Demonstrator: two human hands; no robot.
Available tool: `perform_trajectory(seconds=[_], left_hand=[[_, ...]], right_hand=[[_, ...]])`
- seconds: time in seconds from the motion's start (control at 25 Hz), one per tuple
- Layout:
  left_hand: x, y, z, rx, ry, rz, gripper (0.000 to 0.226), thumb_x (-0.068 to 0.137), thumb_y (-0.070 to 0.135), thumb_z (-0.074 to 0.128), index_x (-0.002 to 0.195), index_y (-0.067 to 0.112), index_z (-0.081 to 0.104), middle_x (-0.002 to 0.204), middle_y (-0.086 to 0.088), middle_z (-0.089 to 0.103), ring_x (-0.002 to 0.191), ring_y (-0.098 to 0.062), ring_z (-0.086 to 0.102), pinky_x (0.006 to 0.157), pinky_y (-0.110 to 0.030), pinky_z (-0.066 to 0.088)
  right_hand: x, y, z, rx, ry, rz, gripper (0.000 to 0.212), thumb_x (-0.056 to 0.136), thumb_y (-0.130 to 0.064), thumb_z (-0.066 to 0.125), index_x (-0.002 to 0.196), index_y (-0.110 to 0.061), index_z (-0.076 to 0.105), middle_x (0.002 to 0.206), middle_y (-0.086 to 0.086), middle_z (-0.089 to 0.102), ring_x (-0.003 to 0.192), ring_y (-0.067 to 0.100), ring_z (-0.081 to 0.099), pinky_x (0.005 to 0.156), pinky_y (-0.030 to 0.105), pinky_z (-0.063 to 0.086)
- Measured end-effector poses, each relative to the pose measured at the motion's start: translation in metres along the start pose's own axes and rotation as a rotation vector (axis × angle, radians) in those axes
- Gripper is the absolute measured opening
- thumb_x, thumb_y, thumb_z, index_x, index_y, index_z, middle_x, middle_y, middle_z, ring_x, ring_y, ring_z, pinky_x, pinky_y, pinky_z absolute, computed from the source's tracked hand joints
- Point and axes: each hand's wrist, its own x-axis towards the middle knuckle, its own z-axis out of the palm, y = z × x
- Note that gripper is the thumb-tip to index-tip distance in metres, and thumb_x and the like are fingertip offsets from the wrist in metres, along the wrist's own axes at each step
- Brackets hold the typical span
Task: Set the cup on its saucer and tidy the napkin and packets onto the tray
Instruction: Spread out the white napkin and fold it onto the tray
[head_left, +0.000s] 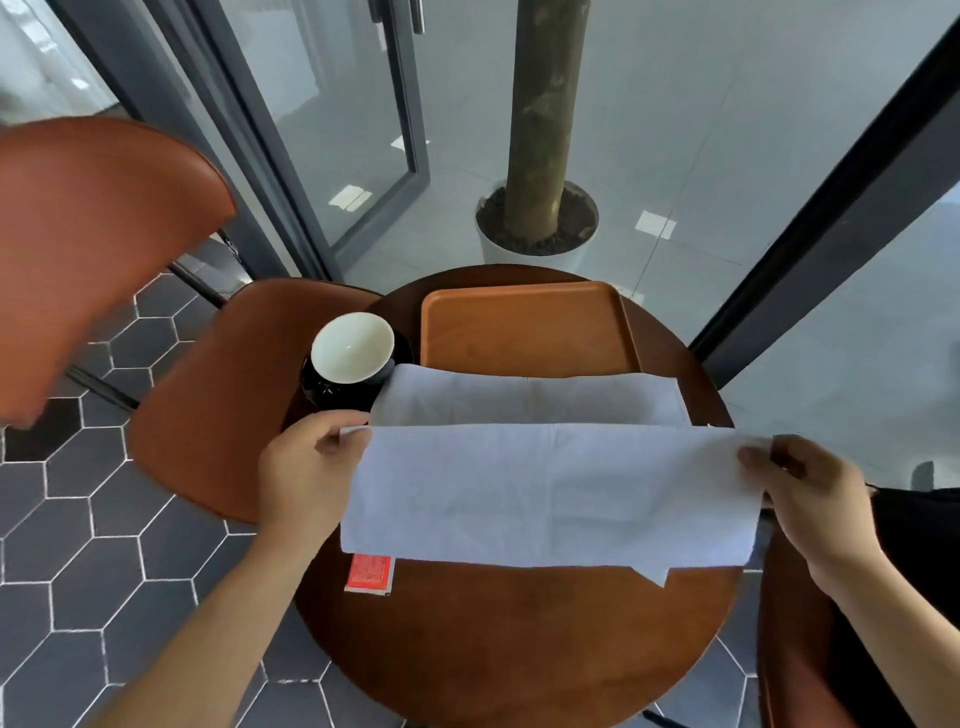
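Observation:
A pale blue-white napkin (545, 488) is stretched above the round table between my two hands, its far half folded back and lying flat toward the tray. My left hand (306, 467) pinches its left edge and my right hand (815, 499) pinches its right edge. An empty orange wooden tray (524, 332) lies at the table's far side. A white cup (352, 347) stands on a dark saucer (324, 392) left of the tray. A red packet (370, 572) lies on the table, partly hidden under the napkin's near left corner.
The round dark wooden table (519, 649) fills the middle. Two orange chairs (228, 395) stand to the left, and part of another sits at the right edge. A potted tree trunk (537, 223) and glass walls lie beyond the table. Hexagonal floor tiles surround it.

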Motion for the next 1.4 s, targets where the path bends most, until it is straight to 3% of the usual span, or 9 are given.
perform_trajectory(seconds=[0.16,0.28,0.48,0.76,0.92,1.04,1.12,1.24,1.4], left_hand=[[0.037,0.015,0.024,0.247,0.048,0.125,0.017,0.088,0.008,0.069,0.101,0.016,0.077,0.091,0.008,0.071,0.082,-0.01,0.061,0.07,-0.014,0.041],[0.059,0.013,0.039,0.428,0.068,0.227,0.015,0.089,0.005,0.065,0.099,0.008,0.076,0.091,-0.007,0.073,0.083,-0.023,0.062,0.071,-0.029,0.042],[0.083,0.01,0.058,0.687,0.047,0.405,0.014,0.089,0.005,0.066,0.098,0.008,0.076,0.09,-0.012,0.074,0.082,-0.035,0.065,0.071,-0.044,0.051],[0.096,0.002,0.057,0.984,-0.052,0.62,0.019,0.082,-0.001,0.07,0.095,0.011,0.076,0.08,-0.01,0.07,0.082,-0.038,0.06,0.071,-0.05,0.043],[0.096,0.005,0.065,1.048,-0.064,0.701,0.019,0.077,-0.004,0.068,0.088,0.01,0.074,0.084,-0.011,0.068,0.087,-0.039,0.056,0.071,-0.05,0.039],[0.089,0.005,0.071,1.01,-0.08,0.696,0.026,0.073,-0.006,0.072,0.095,0.007,0.075,0.105,-0.016,0.068,0.1,-0.042,0.058,0.076,-0.052,0.041],[0.074,0.0,0.07,0.932,-0.103,0.721,0.029,0.073,-0.005,0.073,0.1,0.007,0.075,0.107,-0.015,0.068,0.101,-0.04,0.059,0.078,-0.051,0.044],[0.031,-0.015,0.064,0.711,-0.134,0.563,0.021,0.082,0.007,0.071,0.102,0.01,0.073,0.1,-0.008,0.066,0.091,-0.03,0.06,0.073,-0.041,0.047],[-0.022,-0.048,0.044,0.596,-0.068,0.005,0.02,0.087,0.02,0.07,0.105,0.012,0.071,0.1,-0.007,0.064,0.083,-0.025,0.062,0.062,-0.031,0.042]], right_hand=[[0.05,-0.011,0.023,-0.114,-0.05,-0.073,0.019,0.09,-0.023,0.067,0.072,-0.029,0.064,0.07,-0.005,0.066,0.066,0.023,0.063,0.053,0.03,0.046],[0.082,-0.023,0.039,-0.218,-0.039,-0.11,0.022,0.089,-0.022,0.067,0.068,-0.025,0.062,0.064,0.001,0.064,0.061,0.025,0.06,0.053,0.036,0.046],[0.113,-0.024,0.058,-0.386,-0.042,-0.044,0.024,0.087,-0.023,0.064,0.065,-0.015,0.06,0.055,0.003,0.06,0.055,0.022,0.055,0.047,0.027,0.033],[0.11,-0.017,0.061,-0.543,-0.06,-0.044,0.017,0.086,-0.02,0.062,0.071,-0.012,0.065,0.059,0.007,0.064,0.057,0.027,0.058,0.054,0.036,0.054],[0.109,-0.014,0.068,-0.53,-0.016,-0.093,0.011,0.09,-0.023,0.064,0.09,-0.013,0.068,0.077,0.006,0.069,0.069,0.029,0.061,0.061,0.037,0.056],[0.101,-0.011,0.071,-0.494,0.038,-0.116,0.03,0.09,-0.025,0.068,0.118,-0.014,0.063,0.109,0.009,0.066,0.092,0.031,0.062,0.076,0.043,0.057],[0.084,-0.011,0.069,-0.503,0.055,-0.224,0.032,0.089,-0.02,0.07,0.12,-0.013,0.063,0.116,0.01,0.063,0.101,0.031,0.059,0.081,0.044,0.055],[0.044,-0.007,0.071,-0.502,-0.038,-0.426,0.028,0.086,-0.014,0.073,0.113,-0.012,0.069,0.115,0.007,0.066,0.102,0.027,0.059,0.078,0.044,0.056],[-0.005,0.012,0.065,-0.432,-0.062,-0.367,0.02,0.084,-0.011,0.075,0.102,-0.015,0.072,0.1,-0.003,0.068,0.085,0.018,0.064,0.064,0.036,0.057]])
